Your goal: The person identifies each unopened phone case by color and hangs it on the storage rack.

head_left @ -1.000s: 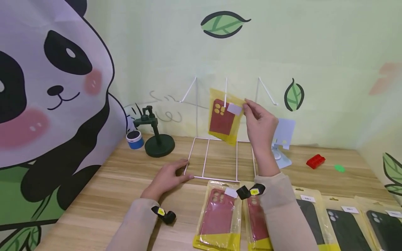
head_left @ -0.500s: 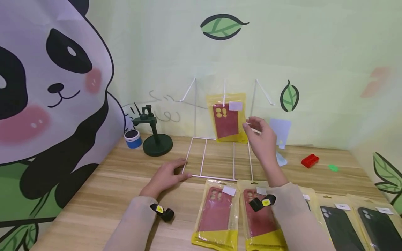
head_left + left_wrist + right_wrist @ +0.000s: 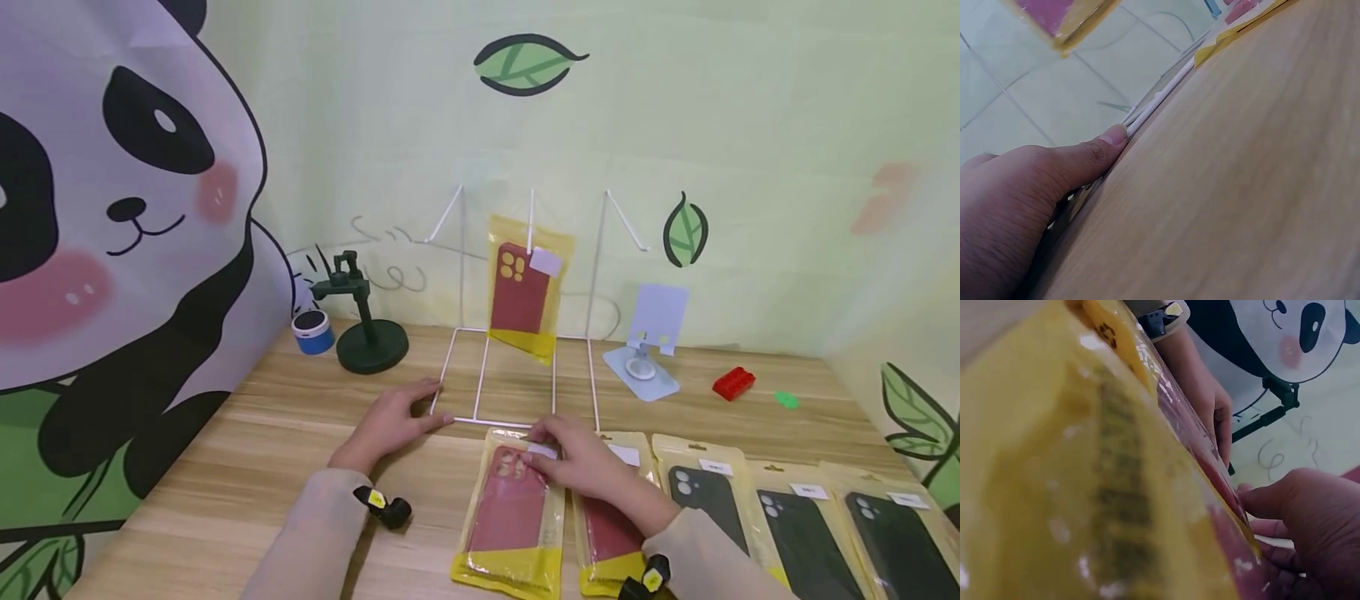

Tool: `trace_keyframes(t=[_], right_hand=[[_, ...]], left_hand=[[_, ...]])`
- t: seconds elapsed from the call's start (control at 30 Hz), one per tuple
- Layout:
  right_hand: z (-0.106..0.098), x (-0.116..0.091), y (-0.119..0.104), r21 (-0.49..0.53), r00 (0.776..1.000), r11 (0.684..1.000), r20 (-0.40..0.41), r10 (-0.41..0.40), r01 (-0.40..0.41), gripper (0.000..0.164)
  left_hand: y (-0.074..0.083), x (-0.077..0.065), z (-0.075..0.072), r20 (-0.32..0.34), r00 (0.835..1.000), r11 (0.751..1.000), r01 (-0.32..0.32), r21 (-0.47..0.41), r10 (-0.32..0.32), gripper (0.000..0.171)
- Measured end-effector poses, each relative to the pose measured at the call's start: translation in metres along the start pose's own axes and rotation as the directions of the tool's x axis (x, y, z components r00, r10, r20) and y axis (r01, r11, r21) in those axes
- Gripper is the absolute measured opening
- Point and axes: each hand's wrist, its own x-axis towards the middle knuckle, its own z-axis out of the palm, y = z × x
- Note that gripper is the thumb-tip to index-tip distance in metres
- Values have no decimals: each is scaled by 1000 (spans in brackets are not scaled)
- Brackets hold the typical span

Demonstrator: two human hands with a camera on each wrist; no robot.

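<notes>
The right hand (image 3: 585,468), head view shows, has come down to the far right corner of the leftmost packet (image 3: 506,517), whose length runs toward the person on the surface (image 3: 420,517); this hand is nearer. In left wrist view, the left hand (image 3: 1029,194) rests unclenched on the rack (image 3: 1172,83). In right wrist view, the thumb (image 3: 1272,499) touches the packet; whether the grip is pinching, I cannot tell.

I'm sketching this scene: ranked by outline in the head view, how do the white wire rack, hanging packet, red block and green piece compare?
1. White wire rack
2. Hanging packet
3. Red block
4. Green piece
Distances differ, so true sizes are less sure.
</notes>
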Motion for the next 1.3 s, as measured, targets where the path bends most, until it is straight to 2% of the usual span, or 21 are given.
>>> trace_keyframes(t=[0.1, 0.3, 0.37, 0.6, 0.8, 0.93, 1.1, 1.17, 1.3], right_hand=[[1, -1, 2, -47, 999, 998, 27, -43, 45, 25], [0, 0, 2, -53, 996, 999, 85, 17, -13, 53], [1, 0, 2, -65, 996, 998, 91, 14, -8, 55], [1, 1, 2, -60, 996, 998, 87, -21, 27, 42], [1, 0, 1, -143, 990, 990, 140, 31, -11, 44], [0, 0, 1, -191, 988, 981, 157, 0, 30, 40], [2, 0, 2, -275, 984, 948, 128, -126, 158, 25], [3, 0, 3, -287, 982, 940, 103, -161, 184, 19], [3, 0, 3, -198, 989, 969, 48, -140, 147, 15]], left_hand=[[0, 1, -1, 1, 1000, 1000, -4, 10, 4, 69], [2, 0, -3, 4, 1000, 1000, -9, 4, 9, 68], [2, 0, -4, 7, 1000, 1000, -8, 0, 8, 69], [1, 0, -4, 10, 1000, 1000, -4, 8, 4, 69], [-1, 0, -1, 2, 1000, 1000, -20, 6, 20, 70], [-1, 1, 0, 1, 1000, 1000, -22, 2, 22, 70], [1, 0, -2, 0, 1000, 1000, -22, -4, 22, 68], [2, 0, -2, -3, 1000, 1000, -26, -4, 26, 68], [2, 0, -2, -5, 1000, 1000, -28, -2, 28, 67]])
